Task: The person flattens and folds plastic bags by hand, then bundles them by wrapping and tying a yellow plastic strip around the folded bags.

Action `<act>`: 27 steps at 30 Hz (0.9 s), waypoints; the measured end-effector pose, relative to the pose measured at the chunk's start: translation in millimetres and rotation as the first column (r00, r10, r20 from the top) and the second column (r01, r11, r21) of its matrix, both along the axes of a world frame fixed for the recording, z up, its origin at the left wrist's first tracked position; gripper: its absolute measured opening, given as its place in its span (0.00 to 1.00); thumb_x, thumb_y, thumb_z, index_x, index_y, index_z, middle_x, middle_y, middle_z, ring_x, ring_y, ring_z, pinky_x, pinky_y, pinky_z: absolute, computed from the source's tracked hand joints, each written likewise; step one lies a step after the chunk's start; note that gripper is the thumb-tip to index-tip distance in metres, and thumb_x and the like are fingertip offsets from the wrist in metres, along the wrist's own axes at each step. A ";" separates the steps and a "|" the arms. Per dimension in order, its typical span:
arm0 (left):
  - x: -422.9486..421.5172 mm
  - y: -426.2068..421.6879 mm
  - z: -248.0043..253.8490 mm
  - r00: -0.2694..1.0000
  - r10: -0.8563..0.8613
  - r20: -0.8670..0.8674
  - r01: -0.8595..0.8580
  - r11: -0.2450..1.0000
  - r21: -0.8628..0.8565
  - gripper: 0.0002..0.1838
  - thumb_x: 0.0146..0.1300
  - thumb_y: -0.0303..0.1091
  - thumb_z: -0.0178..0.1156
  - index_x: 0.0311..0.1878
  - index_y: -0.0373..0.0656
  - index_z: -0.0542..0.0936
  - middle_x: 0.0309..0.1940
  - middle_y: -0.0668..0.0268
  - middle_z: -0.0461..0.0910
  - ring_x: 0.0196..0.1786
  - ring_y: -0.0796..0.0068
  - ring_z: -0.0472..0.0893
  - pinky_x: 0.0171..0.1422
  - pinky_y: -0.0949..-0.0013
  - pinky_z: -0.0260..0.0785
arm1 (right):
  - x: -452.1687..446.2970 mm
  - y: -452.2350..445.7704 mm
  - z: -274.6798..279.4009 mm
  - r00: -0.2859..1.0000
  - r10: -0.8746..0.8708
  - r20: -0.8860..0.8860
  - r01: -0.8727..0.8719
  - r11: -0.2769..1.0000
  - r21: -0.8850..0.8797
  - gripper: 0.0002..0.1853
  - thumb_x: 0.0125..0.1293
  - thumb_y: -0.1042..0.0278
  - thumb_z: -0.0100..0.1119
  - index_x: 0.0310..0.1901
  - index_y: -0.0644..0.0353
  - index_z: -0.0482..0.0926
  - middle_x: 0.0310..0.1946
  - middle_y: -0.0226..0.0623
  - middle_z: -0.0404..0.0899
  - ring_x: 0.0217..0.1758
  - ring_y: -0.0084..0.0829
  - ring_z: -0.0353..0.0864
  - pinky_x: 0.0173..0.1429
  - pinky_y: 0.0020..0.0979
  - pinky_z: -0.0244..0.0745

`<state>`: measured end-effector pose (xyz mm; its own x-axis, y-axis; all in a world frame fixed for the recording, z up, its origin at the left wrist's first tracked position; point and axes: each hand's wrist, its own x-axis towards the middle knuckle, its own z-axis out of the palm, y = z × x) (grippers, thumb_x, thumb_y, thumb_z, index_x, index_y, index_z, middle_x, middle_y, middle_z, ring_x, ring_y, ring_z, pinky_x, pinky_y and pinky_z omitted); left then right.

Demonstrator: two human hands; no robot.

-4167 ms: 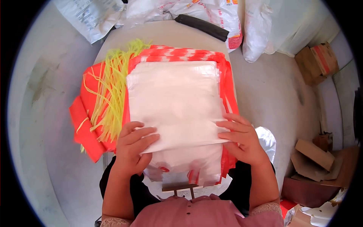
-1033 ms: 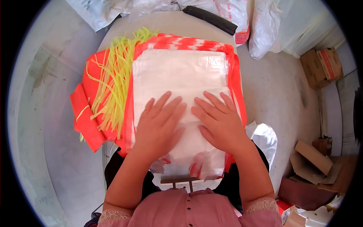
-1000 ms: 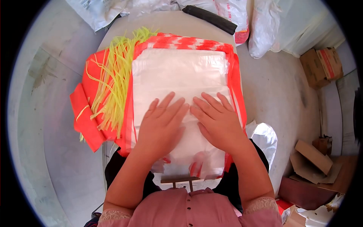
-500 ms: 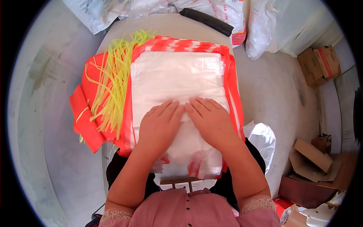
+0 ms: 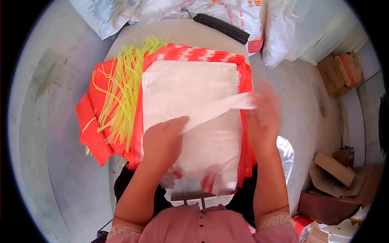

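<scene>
Head view: the right hand (image 5: 265, 117) (motion-blurred) grasps one end of a folded white plastic-looking strip (image 5: 216, 108) above stacked white plastic-looking sheets (image 5: 186, 85); left hand (image 5: 163, 141) at its other end, grip indeterminable. Even tension would best limit creasing.

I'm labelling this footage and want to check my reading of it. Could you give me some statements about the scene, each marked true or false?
1. A white strip runs from the right hand across the white stack towards the left hand. True.
2. The yellow strands lie to the right of the white stack. False: they lie to its left.
3. The black roll lies at the far side of the table. True.
4. The white stack lies underneath the red-and-white layers. False: it lies on top of them.
5. The open cardboard box is on the right, away from the table. True.
</scene>
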<state>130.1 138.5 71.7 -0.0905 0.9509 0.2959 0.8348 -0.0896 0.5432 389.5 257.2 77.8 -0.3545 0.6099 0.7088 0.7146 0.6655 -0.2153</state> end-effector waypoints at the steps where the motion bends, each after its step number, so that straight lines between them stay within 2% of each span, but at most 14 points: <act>1: 4.2 -4.7 7.3 0.981 0.020 0.192 -0.008 0.998 -0.060 0.14 0.71 0.27 0.63 0.57 0.40 0.86 0.46 0.62 0.92 0.49 0.61 0.91 0.54 0.63 0.81 | -4.3 -0.5 5.9 0.943 0.066 -0.326 -0.088 0.995 -0.052 0.25 0.76 0.62 0.61 0.71 0.57 0.74 0.64 0.44 0.82 0.68 0.45 0.83 0.77 0.48 0.71; 2: 7.0 -8.7 10.6 0.926 0.052 0.375 -0.005 0.992 -0.124 0.14 0.73 0.28 0.62 0.59 0.39 0.85 0.45 0.61 0.92 0.48 0.61 0.91 0.52 0.64 0.82 | -14.0 -2.5 11.3 0.778 0.105 -0.619 -0.189 0.979 -0.071 0.28 0.78 0.60 0.59 0.75 0.56 0.69 0.66 0.45 0.80 0.68 0.44 0.82 0.77 0.48 0.71; 4: 9.2 -12.3 -5.4 0.552 0.163 0.818 0.098 0.961 -0.259 0.15 0.75 0.28 0.62 0.62 0.38 0.84 0.45 0.65 0.91 0.47 0.67 0.89 0.52 0.66 0.81 | -20.0 -6.1 9.9 0.391 0.047 -0.919 -0.462 0.874 -0.152 0.33 0.81 0.58 0.56 0.82 0.53 0.58 0.70 0.47 0.75 0.66 0.42 0.82 0.75 0.47 0.73; 5: 9.8 -13.6 -11.1 0.285 0.241 0.928 0.173 0.939 -0.297 0.16 0.76 0.29 0.63 0.63 0.37 0.83 0.45 0.67 0.91 0.46 0.70 0.89 0.52 0.67 0.80 | -19.7 -8.4 3.0 0.263 -0.047 -0.964 -0.628 0.750 -0.208 0.35 0.83 0.57 0.54 0.84 0.52 0.53 0.72 0.48 0.73 0.65 0.40 0.82 0.74 0.46 0.74; 6: 15.4 -14.2 -9.1 0.197 0.289 0.937 0.171 0.931 -0.323 0.18 0.76 0.29 0.63 0.66 0.37 0.81 0.44 0.68 0.90 0.45 0.73 0.87 0.52 0.68 0.80 | -20.6 -11.0 -0.2 0.149 -0.166 -0.975 -0.774 0.593 -0.220 0.37 0.84 0.57 0.52 0.86 0.51 0.48 0.74 0.49 0.71 0.64 0.37 0.82 0.73 0.46 0.75; 8: 30.7 -14.5 -3.9 0.015 0.382 0.924 0.174 0.909 -0.379 0.24 0.75 0.30 0.64 0.71 0.37 0.77 0.43 0.70 0.88 0.42 0.78 0.85 0.51 0.69 0.79 | -24.7 -17.8 -0.6 0.357 -0.326 -0.875 -0.789 0.397 -0.469 0.38 0.83 0.61 0.54 0.86 0.51 0.48 0.72 0.49 0.73 0.61 0.34 0.82 0.69 0.43 0.77; 9: 30.2 -16.7 -10.7 0.134 0.325 0.936 0.185 0.920 -0.346 0.26 0.75 0.30 0.64 0.74 0.37 0.74 0.43 0.69 0.88 0.40 0.78 0.84 0.49 0.70 0.79 | -26.2 -20.0 -1.1 0.461 -0.385 -0.799 -0.767 0.279 -0.578 0.38 0.82 0.63 0.55 0.86 0.51 0.48 0.71 0.49 0.74 0.59 0.32 0.82 0.67 0.41 0.79; 14: 9.6 -26.1 -0.1 0.632 0.197 0.750 0.305 0.826 -0.474 0.35 0.72 0.32 0.66 0.79 0.39 0.64 0.38 0.65 0.86 0.32 0.78 0.82 0.36 0.70 0.78 | -18.1 -17.5 -20.4 0.741 -0.173 -0.649 -0.599 0.266 -0.755 0.39 0.74 0.72 0.61 0.84 0.53 0.58 0.67 0.49 0.78 0.54 0.27 0.83 0.59 0.32 0.81; 17: -0.5 -21.4 27.9 0.636 0.293 0.714 0.360 0.705 -0.611 0.34 0.74 0.30 0.65 0.78 0.37 0.62 0.35 0.66 0.85 0.35 0.79 0.84 0.41 0.73 0.76 | -12.1 -17.0 -23.3 0.800 -0.149 -0.581 -0.524 0.297 -0.798 0.35 0.71 0.72 0.64 0.79 0.55 0.68 0.65 0.47 0.79 0.54 0.28 0.83 0.58 0.32 0.80; 18: 1.5 -23.5 28.0 0.632 0.306 0.712 0.311 0.742 -0.594 0.31 0.72 0.30 0.67 0.75 0.39 0.67 0.28 0.70 0.81 0.30 0.82 0.81 0.37 0.74 0.73 | -12.1 -16.8 -21.4 0.808 -0.146 -0.570 -0.509 0.312 -0.802 0.33 0.71 0.72 0.65 0.77 0.55 0.72 0.64 0.46 0.80 0.54 0.29 0.83 0.58 0.32 0.80; 20: 3.1 -24.9 29.2 0.790 0.213 0.574 0.197 0.800 -0.567 0.29 0.68 0.29 0.70 0.70 0.41 0.72 0.30 0.68 0.82 0.32 0.78 0.82 0.38 0.72 0.74 | -13.5 -21.7 -12.5 0.915 -0.017 -0.404 -0.333 0.533 -0.778 0.29 0.70 0.74 0.65 0.73 0.58 0.76 0.67 0.41 0.78 0.56 0.31 0.81 0.59 0.34 0.79; 21: 3.6 -25.5 29.5 0.854 0.172 0.490 0.143 0.830 -0.540 0.28 0.66 0.28 0.71 0.68 0.42 0.75 0.31 0.67 0.82 0.33 0.76 0.82 0.39 0.70 0.74 | -13.8 -23.6 -9.5 0.953 0.030 -0.300 -0.249 0.639 -0.728 0.27 0.70 0.76 0.65 0.71 0.59 0.78 0.68 0.39 0.77 0.57 0.32 0.81 0.60 0.35 0.78; 24: 4.6 -25.3 2.6 0.968 -0.178 0.178 0.198 0.974 -0.106 0.27 0.58 0.29 0.77 0.62 0.44 0.81 0.43 0.62 0.84 0.45 0.63 0.85 0.49 0.62 0.78 | -13.5 -22.2 -13.8 0.990 0.143 -0.020 -0.140 0.916 -0.375 0.25 0.69 0.69 0.69 0.67 0.57 0.81 0.58 0.45 0.82 0.58 0.45 0.82 0.61 0.42 0.79; 27: 17.3 -20.3 -4.0 0.947 -0.316 0.053 0.310 0.946 0.098 0.34 0.51 0.32 0.81 0.64 0.45 0.82 0.65 0.54 0.79 0.66 0.49 0.80 0.67 0.52 0.76 | -21.3 -26.7 -3.8 0.983 0.178 -0.042 -0.170 0.801 -0.574 0.26 0.69 0.68 0.68 0.68 0.58 0.80 0.55 0.47 0.84 0.59 0.48 0.81 0.64 0.46 0.76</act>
<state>147.4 118.3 67.7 0.1855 0.9053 0.3822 0.7188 -0.3901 0.5754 368.2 230.5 74.0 -0.5006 0.8305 0.2443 0.6044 0.5374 -0.5882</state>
